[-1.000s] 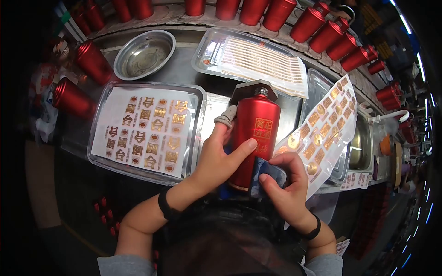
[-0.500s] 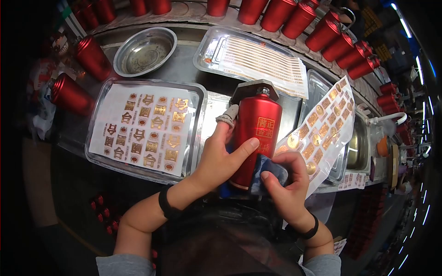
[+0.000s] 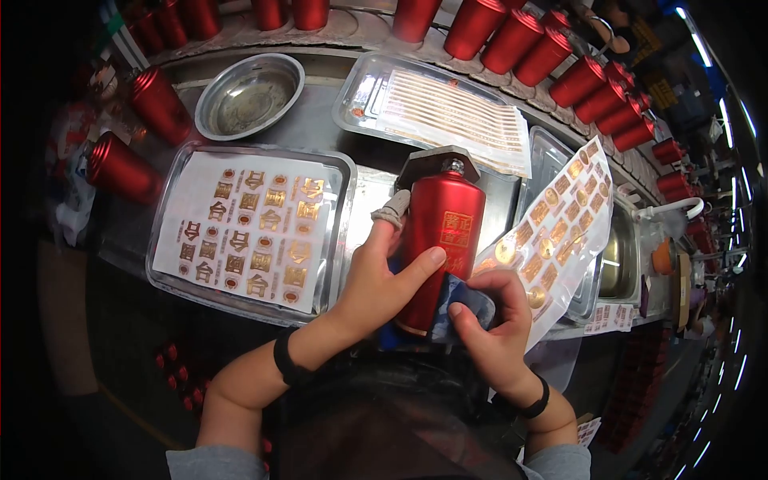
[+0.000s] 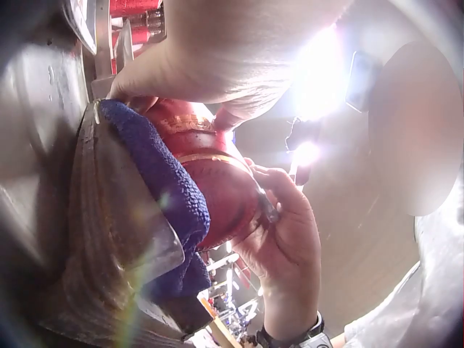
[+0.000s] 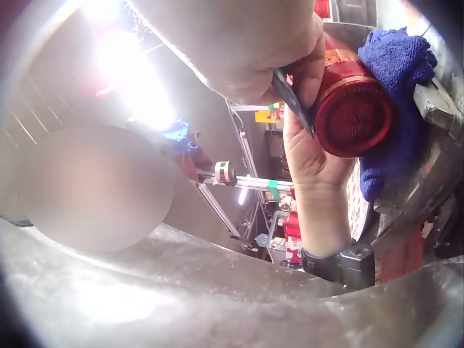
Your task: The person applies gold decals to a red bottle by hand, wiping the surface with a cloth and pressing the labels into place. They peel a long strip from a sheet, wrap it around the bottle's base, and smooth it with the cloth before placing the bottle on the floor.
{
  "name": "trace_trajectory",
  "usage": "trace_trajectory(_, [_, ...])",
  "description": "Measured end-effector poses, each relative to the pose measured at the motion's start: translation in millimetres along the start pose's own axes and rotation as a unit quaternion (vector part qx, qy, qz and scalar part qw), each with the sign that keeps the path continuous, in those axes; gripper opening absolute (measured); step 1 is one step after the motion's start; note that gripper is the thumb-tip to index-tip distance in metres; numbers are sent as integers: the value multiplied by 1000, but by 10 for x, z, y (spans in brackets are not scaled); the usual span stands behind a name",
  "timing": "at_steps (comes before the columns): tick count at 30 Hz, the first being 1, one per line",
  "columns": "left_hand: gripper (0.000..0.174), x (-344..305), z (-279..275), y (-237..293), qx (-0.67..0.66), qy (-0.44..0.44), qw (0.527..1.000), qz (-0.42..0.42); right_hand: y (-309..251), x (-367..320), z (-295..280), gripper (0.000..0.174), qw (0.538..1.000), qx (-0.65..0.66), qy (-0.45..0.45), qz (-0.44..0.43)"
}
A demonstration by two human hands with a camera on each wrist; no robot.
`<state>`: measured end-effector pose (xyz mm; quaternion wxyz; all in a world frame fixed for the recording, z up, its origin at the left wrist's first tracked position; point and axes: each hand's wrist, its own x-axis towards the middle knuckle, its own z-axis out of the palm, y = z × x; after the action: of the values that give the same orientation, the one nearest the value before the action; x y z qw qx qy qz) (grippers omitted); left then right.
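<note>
A red bottle with gold characters lies tilted, its neck pointing away from me, over a blue towel at the bench edge. My left hand grips its left side, thumb across the front and a pale cloth finger cover on one finger. In my right hand, thumb and fingers pinch a thin, flat, dark-blue piece. Its edge lies against the bottle's lower right front, just below the gold lettering. In the right wrist view the bottle's round base faces the camera.
A tray with a gold decal sheet stands left; another tray holds striped sheets behind. Right of the bottle leans a gold sticker sheet, beside a sink. A metal bowl stands at the back. Red bottles line the conveyor.
The red bottles along the back conveyor have shifted to the right. My right hand has moved the blue piece slightly against the bottle. The left hand keeps its grip.
</note>
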<state>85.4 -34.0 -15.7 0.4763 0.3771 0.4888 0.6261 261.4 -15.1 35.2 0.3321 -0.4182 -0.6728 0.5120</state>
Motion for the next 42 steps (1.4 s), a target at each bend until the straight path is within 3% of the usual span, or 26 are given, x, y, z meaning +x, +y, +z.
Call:
trace_trajectory(27, [76,-4,16,4,-27,1,1000,-1,-18,27,1,30,1000,-2,3,6])
trace_trajectory(33, [78,-8,2,41,-5,-8,1000,-16,-158,161,-144,25,983,157,36,83])
trace_trajectory(34, [78,-5,3,39,-7,-15,1000,-16,-113,264,-206,15,992,96,47,61])
trace_trajectory(36, [77,-9,-6,28,-11,-28,999,-18,7,496,-295,13,992,72,17,101])
trace_trajectory(42, [80,-18,0,52,-15,-29,999,-31,100,833,-161,33,998,-28,2,53])
